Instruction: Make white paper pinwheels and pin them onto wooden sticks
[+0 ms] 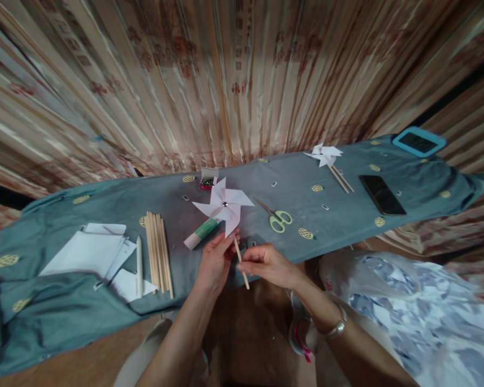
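Note:
A white paper pinwheel with a shiny pin at its centre is held over the near middle of the table. Its wooden stick slants down toward me. My left hand is closed around the upper part of the stick, just under the blades. Lower down, my right hand pinches the same stick between thumb and fingers. Behind the blades lies a green and pale glue stick. A small red box of pins stands beyond it, and green-handled scissors lie open to the right.
On the left are white paper sheets, a white pen-like stick and several wooden sticks. At the right, another pinwheel, a black phone and a blue-framed device rest on the cloth-covered table. A plastic bag is below.

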